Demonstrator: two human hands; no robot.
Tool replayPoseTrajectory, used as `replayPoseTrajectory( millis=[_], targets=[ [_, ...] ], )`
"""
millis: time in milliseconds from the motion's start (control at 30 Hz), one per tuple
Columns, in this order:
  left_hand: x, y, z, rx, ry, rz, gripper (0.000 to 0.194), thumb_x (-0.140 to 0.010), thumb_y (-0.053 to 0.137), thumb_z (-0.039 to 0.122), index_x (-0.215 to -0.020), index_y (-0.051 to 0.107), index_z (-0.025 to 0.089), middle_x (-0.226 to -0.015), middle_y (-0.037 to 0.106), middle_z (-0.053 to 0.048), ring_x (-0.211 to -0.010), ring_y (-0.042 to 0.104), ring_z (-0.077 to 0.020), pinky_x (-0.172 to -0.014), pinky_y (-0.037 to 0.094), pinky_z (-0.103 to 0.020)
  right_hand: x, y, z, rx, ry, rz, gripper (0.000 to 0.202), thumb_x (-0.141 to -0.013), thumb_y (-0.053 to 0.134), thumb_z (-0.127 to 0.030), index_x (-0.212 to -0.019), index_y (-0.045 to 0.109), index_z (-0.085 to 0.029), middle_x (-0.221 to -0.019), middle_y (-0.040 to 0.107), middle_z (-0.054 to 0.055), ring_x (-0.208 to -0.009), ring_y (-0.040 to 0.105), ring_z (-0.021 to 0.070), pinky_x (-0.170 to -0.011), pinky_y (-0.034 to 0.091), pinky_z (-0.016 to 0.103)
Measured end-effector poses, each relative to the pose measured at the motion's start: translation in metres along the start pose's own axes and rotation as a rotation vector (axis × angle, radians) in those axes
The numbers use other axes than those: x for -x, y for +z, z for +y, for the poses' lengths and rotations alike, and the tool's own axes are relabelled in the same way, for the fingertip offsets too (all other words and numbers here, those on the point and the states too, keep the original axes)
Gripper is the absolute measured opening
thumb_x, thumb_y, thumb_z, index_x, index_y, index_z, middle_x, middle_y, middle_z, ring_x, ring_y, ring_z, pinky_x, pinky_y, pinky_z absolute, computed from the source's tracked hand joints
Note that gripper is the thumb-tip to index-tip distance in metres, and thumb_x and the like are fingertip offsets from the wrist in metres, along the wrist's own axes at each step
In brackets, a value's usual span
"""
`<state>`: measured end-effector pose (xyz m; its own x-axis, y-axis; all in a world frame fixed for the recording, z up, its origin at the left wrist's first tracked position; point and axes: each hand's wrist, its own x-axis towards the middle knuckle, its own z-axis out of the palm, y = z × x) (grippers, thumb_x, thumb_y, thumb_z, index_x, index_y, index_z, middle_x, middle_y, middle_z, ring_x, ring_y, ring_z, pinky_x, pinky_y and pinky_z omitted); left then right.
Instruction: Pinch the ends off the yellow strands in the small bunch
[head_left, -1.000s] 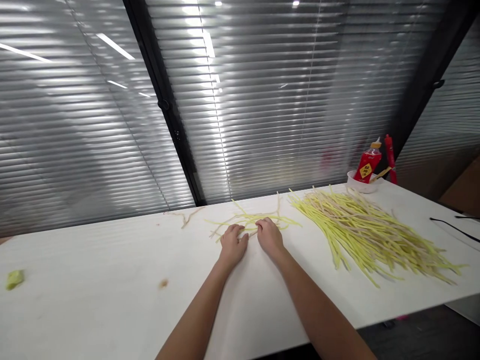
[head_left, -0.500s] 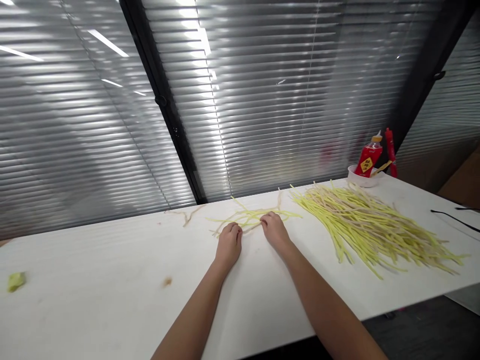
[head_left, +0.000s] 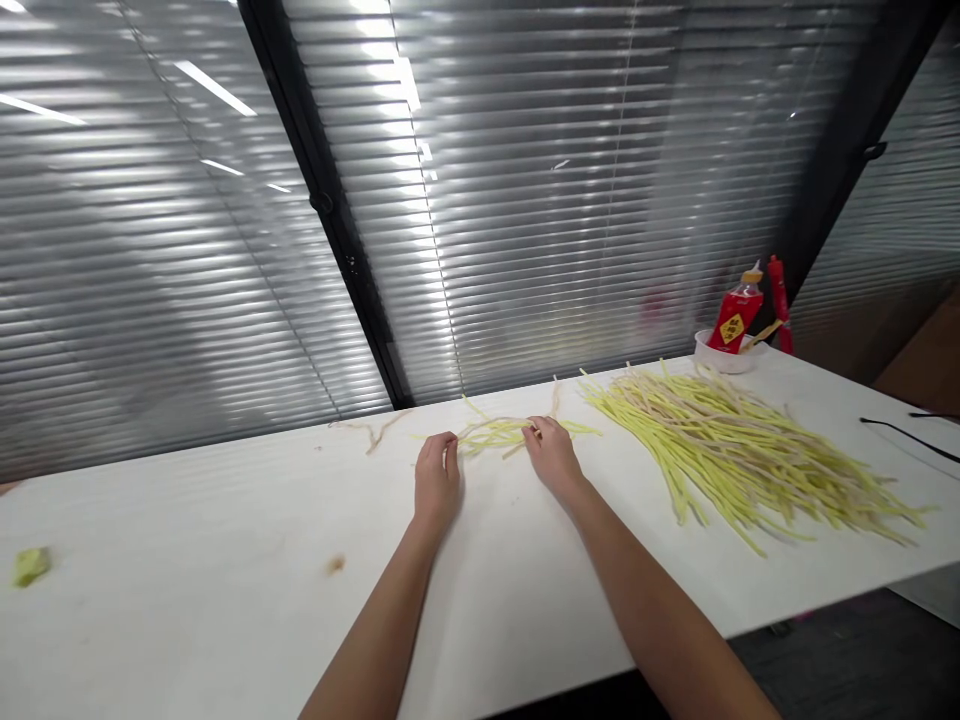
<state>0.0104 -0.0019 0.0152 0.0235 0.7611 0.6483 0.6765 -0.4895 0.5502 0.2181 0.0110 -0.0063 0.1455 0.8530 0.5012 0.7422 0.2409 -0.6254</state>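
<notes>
My left hand (head_left: 437, 478) is pinched at the left end of a small loose heap of yellow pipe cleaners (head_left: 495, 437). A thin strand runs from its fingertips into the heap. My right hand (head_left: 553, 457) has its fingers closed on strands at the heap's right side; exactly which ones is hidden. A beige pipe cleaner (head_left: 556, 396) sticks up behind the right hand, toward the blinds. Bent beige pieces (head_left: 381, 431) lie farther left, apart from both hands.
A big spread of yellow and beige pipe cleaners (head_left: 739, 455) covers the right of the white table (head_left: 225, 620). Behind it, a red bottle (head_left: 735, 320) stands in a white bowl (head_left: 720, 358). A yellow-green lump (head_left: 31, 566) lies far left. Blinds (head_left: 525, 200) rise along the back edge.
My left hand has moved left and slightly back, away from the right hand. The strand between the hands now lies farther back on the heap. My right hand has barely shifted.
</notes>
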Motion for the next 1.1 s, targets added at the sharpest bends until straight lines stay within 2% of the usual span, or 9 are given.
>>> replayPoseTrajectory(
  millis=[67,167,300,433,533,633,867,1000,1100],
  targets=[
    [0.0,0.0,-0.001,0.006,-0.001,-0.014,0.021,-0.092,0.037,0.03,-0.091,0.055,0.019,-0.089,0.061,-0.007,-0.087,0.056,-0.0199,-0.08,0.044,-0.034,0.0,0.0,-0.001,-0.026,-0.009,0.028,0.029,-0.09,0.04,-0.027,-0.104,0.061,-0.015,-0.093,0.064,0.008,-0.087,0.057,0.0192,-0.081,0.041,0.029],
    [0.0,0.0,-0.002,-0.004,-0.008,-0.02,0.023,-0.092,0.037,0.031,-0.091,0.056,0.019,-0.089,0.061,-0.007,-0.086,0.057,-0.0201,-0.08,0.044,-0.034,0.0,0.0,-0.002,-0.001,-0.035,0.024,0.033,-0.092,0.033,-0.025,-0.104,0.062,-0.015,-0.098,0.065,0.01,-0.093,0.057,0.02,-0.086,0.039,0.03],
    [0.0,-0.001,-0.004,-0.012,-0.008,-0.051,0.024,-0.091,0.038,0.034,-0.092,0.057,0.02,-0.089,0.063,-0.007,-0.084,0.059,-0.0195,-0.077,0.045,-0.032,0.001,-0.004,-0.004,0.006,-0.007,0.016,0.036,-0.094,0.029,-0.026,-0.1,0.064,-0.017,-0.093,0.067,0.009,-0.088,0.058,0.0198,-0.081,0.04,0.029],
    [0.0,-0.002,-0.007,-0.081,0.046,-0.199,0.023,-0.09,0.041,0.035,-0.094,0.058,0.02,-0.087,0.065,-0.005,-0.073,0.059,-0.0173,-0.07,0.044,-0.03,-0.002,-0.011,-0.002,-0.112,0.092,0.134,0.038,-0.093,0.03,-0.032,-0.101,0.064,-0.018,-0.09,0.067,0.008,-0.083,0.059,0.0196,-0.078,0.041,0.03],
    [0.0,-0.002,-0.008,-0.156,0.087,-0.256,0.024,-0.091,0.04,0.033,-0.095,0.059,0.02,-0.085,0.066,-0.006,-0.074,0.06,-0.0178,-0.071,0.043,-0.031,-0.006,-0.017,0.004,-0.203,0.163,0.251,0.038,-0.091,0.032,-0.033,-0.104,0.064,-0.017,-0.087,0.067,0.007,-0.083,0.059,0.0201,-0.078,0.042,0.031],
    [0.0,-0.002,-0.008,-0.182,0.082,-0.237,0.027,-0.093,0.035,0.031,-0.093,0.06,0.02,-0.083,0.067,-0.006,-0.077,0.061,-0.0187,-0.071,0.042,-0.03,-0.01,-0.021,0.011,-0.211,0.21,0.331,0.04,-0.09,0.033,-0.034,-0.105,0.065,-0.016,-0.086,0.065,0.008,-0.082,0.058,0.0209,-0.077,0.042,0.032],
    [0.0,-0.003,-0.005,-0.236,0.015,-0.183,0.03,-0.093,0.034,0.033,-0.102,0.059,0.02,-0.092,0.069,-0.008,-0.086,0.063,-0.0224,-0.079,0.04,-0.036,-0.011,-0.02,0.017,-0.155,0.207,0.438,0.043,-0.089,0.038,-0.035,-0.116,0.062,-0.014,-0.094,0.055,0.01,-0.084,0.054,0.0198,-0.081,0.043,0.034],
    [0.0,-0.003,-0.003,-0.152,-0.054,-0.156,0.032,-0.094,0.032,0.035,-0.102,0.06,0.021,-0.095,0.069,-0.008,-0.086,0.063,-0.0228,-0.075,0.042,-0.034,-0.01,-0.017,0.013,-0.163,0.154,0.433,0.044,-0.088,0.04,-0.034,-0.119,0.061,-0.012,-0.09,0.052,0.009,-0.082,0.053,0.0192,-0.082,0.044,0.034],
    [0.001,-0.003,0.001,-0.043,-0.109,-0.138,0.034,-0.093,0.032,0.039,-0.102,0.06,0.021,-0.093,0.069,-0.008,-0.085,0.063,-0.0218,-0.074,0.043,-0.031,-0.01,-0.015,0.009,-0.183,0.097,0.388,0.041,-0.088,0.041,-0.032,-0.12,0.061,-0.015,-0.088,0.053,0.008,-0.08,0.052,0.0184,-0.082,0.044,0.034]
  ],
)
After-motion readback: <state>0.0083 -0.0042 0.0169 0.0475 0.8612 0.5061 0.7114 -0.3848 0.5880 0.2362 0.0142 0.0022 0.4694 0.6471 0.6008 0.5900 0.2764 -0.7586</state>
